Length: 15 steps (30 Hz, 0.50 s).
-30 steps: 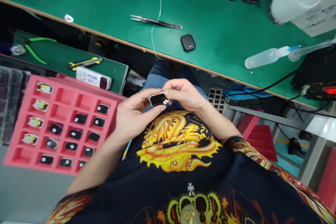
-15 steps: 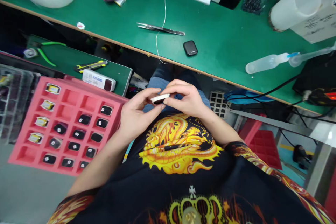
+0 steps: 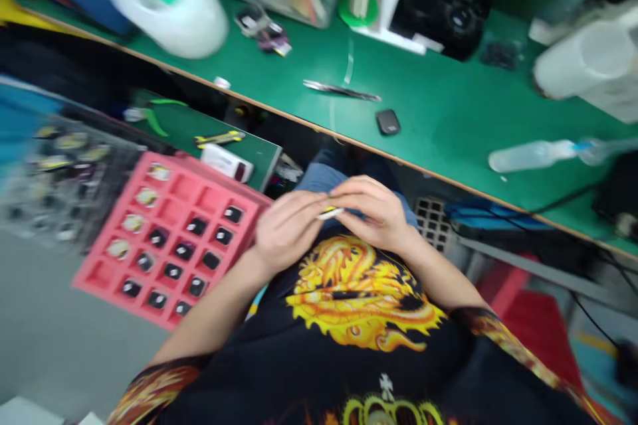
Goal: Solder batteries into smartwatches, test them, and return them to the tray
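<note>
Between my two hands, over my lap, is a small white watch-like part (image 3: 329, 213) with a bit of yellow on its upper side. My left hand (image 3: 289, 227) has its fingers closed on its left end. The fingers of my right hand (image 3: 371, 209) pinch it from the other side, and the fingertips of both hands nearly meet. Much of the part is hidden by the fingers. A black square piece (image 3: 387, 122) lies on the green table (image 3: 438, 119) beyond my hands, with metal tweezers (image 3: 341, 90) to its left.
At the left, a pink foam tray (image 3: 100, 273) holds several small dark and yellowish parts. Behind it are a white box (image 3: 226, 163) and a yellow cutter (image 3: 220, 139). On the table stand a white bottle (image 3: 194, 20), a green spool (image 3: 359, 10) and a clear squeeze bottle (image 3: 531, 155).
The view has shifted, so everything sits lower and further right. The held part has turned: yellow now shows on it instead of its dark face. Both hands still hold it.
</note>
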{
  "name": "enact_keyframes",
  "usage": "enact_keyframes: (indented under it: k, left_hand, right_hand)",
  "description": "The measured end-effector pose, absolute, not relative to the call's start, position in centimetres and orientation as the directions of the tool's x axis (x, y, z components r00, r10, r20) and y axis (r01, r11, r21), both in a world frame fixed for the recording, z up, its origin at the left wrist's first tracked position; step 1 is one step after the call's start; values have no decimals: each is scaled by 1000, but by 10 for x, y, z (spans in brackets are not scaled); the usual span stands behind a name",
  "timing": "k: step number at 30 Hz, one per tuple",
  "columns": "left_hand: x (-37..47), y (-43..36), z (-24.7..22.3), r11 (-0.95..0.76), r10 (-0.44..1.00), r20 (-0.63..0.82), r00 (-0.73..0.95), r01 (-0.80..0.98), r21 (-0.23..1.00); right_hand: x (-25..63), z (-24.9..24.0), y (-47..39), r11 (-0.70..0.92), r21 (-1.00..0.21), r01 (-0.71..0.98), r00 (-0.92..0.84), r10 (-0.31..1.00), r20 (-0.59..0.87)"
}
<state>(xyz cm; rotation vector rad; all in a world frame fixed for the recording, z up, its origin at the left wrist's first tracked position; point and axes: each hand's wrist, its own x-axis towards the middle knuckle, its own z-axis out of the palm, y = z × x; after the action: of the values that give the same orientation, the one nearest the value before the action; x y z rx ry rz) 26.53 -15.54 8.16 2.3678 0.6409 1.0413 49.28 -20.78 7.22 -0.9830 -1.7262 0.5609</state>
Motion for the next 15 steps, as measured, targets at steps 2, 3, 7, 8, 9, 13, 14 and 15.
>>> enact_keyframes:
  k: [2, 3, 7, 8, 9, 13, 14, 15]
  left_hand:
    - [274, -163, 80, -649, 694, 432, 575, 240, 722]
    - [279, -164, 76, -547, 753, 348, 558, 239, 802]
    - [266, -133, 61, 21, 929, -71, 362, 141, 990]
    - [249, -117, 60, 102, 957, -127, 261, 105, 989]
    - [225, -98, 61, 130, 980, -141, 141, 82, 988]
    - [85, -21, 74, 145, 911, -134, -390, -1, 989]
    - [48, -4, 78, 157, 863, -147, -483, -20, 987]
    - [14, 10, 83, 173, 815, -162, -557, -33, 984]
  right_hand:
    - [492, 71, -210, 473, -806, 356, -115, 878, 465]
    - [492, 68, -210, 404, -839, 365, -83, 911, 403]
    - [491, 39, -198, 82, -967, 240, -25, 997, 78]
    - [491, 29, -193, 7, -985, 170, -36, 999, 1]
    - [492, 18, -187, -66, -991, 114, -54, 996, -73]
    - [502, -41, -165, -265, -934, 240, -104, 950, -296]
    - [506, -57, -160, -274, -901, 337, -89, 943, -320]
    - [511, -74, -157, -274, -858, 434, -68, 940, -334]
